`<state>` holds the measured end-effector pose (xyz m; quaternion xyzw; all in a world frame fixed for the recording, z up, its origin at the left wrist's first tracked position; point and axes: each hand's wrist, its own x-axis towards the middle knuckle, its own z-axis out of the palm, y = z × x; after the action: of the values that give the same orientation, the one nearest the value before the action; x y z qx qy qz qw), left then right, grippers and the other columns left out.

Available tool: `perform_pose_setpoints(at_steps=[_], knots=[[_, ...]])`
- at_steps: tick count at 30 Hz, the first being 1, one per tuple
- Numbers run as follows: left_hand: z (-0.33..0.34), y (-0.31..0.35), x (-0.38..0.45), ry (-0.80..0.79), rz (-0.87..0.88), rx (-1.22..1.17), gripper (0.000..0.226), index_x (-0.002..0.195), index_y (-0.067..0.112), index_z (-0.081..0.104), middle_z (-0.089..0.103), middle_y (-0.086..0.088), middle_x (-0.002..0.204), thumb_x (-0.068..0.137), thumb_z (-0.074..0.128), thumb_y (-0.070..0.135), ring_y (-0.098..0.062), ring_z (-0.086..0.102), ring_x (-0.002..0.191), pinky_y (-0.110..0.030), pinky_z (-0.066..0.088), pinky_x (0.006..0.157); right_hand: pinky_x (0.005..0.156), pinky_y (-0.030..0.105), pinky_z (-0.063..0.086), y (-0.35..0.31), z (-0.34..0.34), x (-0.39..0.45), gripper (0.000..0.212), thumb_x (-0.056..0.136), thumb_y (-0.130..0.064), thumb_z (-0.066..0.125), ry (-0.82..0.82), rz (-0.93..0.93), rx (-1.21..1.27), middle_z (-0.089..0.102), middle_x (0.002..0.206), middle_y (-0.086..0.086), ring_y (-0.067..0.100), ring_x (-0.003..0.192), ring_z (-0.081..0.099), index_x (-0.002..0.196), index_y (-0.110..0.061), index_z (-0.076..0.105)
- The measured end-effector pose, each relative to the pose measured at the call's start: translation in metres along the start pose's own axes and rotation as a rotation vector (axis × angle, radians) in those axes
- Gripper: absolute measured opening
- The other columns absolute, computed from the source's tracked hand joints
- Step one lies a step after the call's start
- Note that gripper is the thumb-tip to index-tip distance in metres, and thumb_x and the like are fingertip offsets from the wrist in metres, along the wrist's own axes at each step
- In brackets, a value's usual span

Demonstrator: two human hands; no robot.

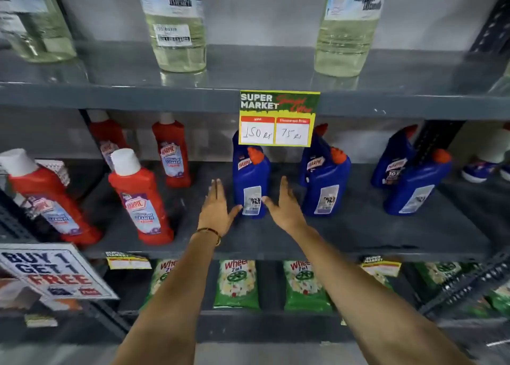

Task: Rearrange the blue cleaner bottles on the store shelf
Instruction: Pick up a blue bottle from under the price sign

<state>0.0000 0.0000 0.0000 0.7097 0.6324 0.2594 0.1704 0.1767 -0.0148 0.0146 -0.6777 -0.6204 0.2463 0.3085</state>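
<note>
- Two open hands flank the leftmost front blue Harpic cleaner bottle [251, 184], which stands upright on the middle shelf [358, 235] beneath a yellow price card [279, 118], its long axis vertical and its orange cap to the top.
- Its base label faces out, with both thumbs at or just beside that label; contact cannot be confirmed.
- On its left, the left hand [216, 208] has fingers [216, 190] straight and spread, holding nothing; on its right, the right hand [287, 207] mirrors it, palm turned inward, also empty.
- Neither hand is clearly nearer: the bottle sits between them and slightly ahead of the palms, so a squeeze inward would likely be the next move.
- Further blue bottles stand to the right in pairs, one at middle [325, 182] and one further right [416, 185], each with another behind.
- Red Harpic bathroom cleaner bottles [140, 199] fill the shelf's left side, well apart from the hands.
</note>
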Motion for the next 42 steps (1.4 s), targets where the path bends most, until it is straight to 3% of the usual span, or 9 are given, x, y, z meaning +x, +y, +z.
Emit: perform_pose_setpoints(at_steps=[5,12,17,24,29,33,36,40,42], knots=[[0.006,0.002,0.018,-0.136,-0.176,-0.384,0.106,0.143,0.006,0.017,0.027,-0.014,0.151,0.062,0.082,0.021,-0.029,0.028,0.138,-0.045,0.028,0.112,0.105,0.037,0.038,0.001,0.008,0.018,0.073,0.088,-0.038,0.057,-0.19,0.072,0.293,0.042,0.146,0.005,0.026,0.131,0.044,0.147,-0.022,0.017],[0.017,0.007,0.042,-0.209,-0.183,-0.577,0.072,0.119,0.01,0.051,0.062,-0.013,0.119,0.054,0.083,0.003,-0.028,0.059,0.107,-0.04,0.048,0.092,0.101,0.047,0.045,0.002,0.016,0.033,0.055,0.089,-0.038,0.053,-0.211,0.072,0.48,0.055,0.135,0.006,0.023,0.117,0.056,0.14,-0.027,0.035],[0.02,0.008,0.046,-0.178,-0.181,-0.612,0.067,0.115,0.008,0.054,0.065,-0.015,0.113,0.055,0.083,0.003,-0.027,0.062,0.098,-0.04,0.052,0.086,0.098,0.047,0.048,0.004,0.018,0.035,0.047,0.088,-0.038,0.055,-0.176,0.11,0.522,0.061,0.126,0.008,0.022,0.111,0.06,0.131,-0.022,0.045],[0.014,0.007,0.038,-0.112,-0.124,-0.648,0.064,0.111,0.01,0.05,0.065,-0.009,0.108,0.057,0.084,0.01,-0.017,0.06,0.087,-0.024,0.051,0.07,0.097,0.051,0.048,-0.005,0.012,0.031,0.038,0.09,-0.025,0.055,-0.116,0.069,0.653,0.06,0.126,0.013,0.025,0.113,0.059,0.127,-0.016,0.049],[0.01,0.021,0.035,0.06,-0.152,-0.579,0.056,0.085,0.013,0.044,0.065,-0.007,0.089,0.051,0.087,0.025,-0.023,0.062,0.077,-0.036,0.052,0.065,0.097,0.037,0.049,-0.023,0.004,0.033,0.046,0.09,-0.029,0.055,-0.041,0.01,0.606,0.058,0.131,0.007,0.016,0.112,0.058,0.134,-0.019,0.045],[0.008,0.031,0.031,0.162,-0.134,-0.496,0.052,0.081,0.017,0.042,0.057,0.004,0.075,0.054,0.083,0.033,-0.018,0.056,0.066,-0.021,0.038,0.05,0.101,0.043,0.046,-0.036,0.008,0.032,0.058,0.082,-0.034,0.065,-0.015,0.024,0.593,0.057,0.132,0.002,0.019,0.12,0.054,0.134,-0.025,0.042],[0.007,0.034,0.029,0.158,-0.072,-0.463,0.048,0.081,0.02,0.04,0.055,0.008,0.072,0.058,0.08,0.031,-0.016,0.055,0.065,-0.026,0.041,0.054,0.101,0.041,0.046,-0.042,0.01,0.033,0.077,0.072,-0.039,0.072,-0.021,0.026,0.598,0.056,0.133,0.002,0.02,0.119,0.054,0.138,-0.027,0.035],[0.006,0.034,0.026,0.09,-0.01,-0.525,0.046,0.096,0.015,0.045,0.064,-0.002,0.094,0.064,0.078,0.02,-0.021,0.063,0.083,-0.036,0.055,0.073,0.098,0.039,0.048,-0.049,0.014,0.035,0.083,0.064,-0.039,0.079,0.025,0.059,0.625,0.059,0.127,0.001,0.017,0.109,0.058,0.134,-0.029,0.036],[0.005,0.033,0.024,0.037,0.034,-0.61,0.053,0.107,0.015,0.047,0.064,-0.002,0.104,0.064,0.078,0.014,-0.016,0.063,0.089,-0.025,0.055,0.073,0.095,0.039,0.05,-0.052,0.014,0.036,0.084,0.06,-0.037,0.081,0.053,0.069,0.645,0.06,0.124,0.001,0.016,0.106,0.059,0.132,-0.028,0.038]])
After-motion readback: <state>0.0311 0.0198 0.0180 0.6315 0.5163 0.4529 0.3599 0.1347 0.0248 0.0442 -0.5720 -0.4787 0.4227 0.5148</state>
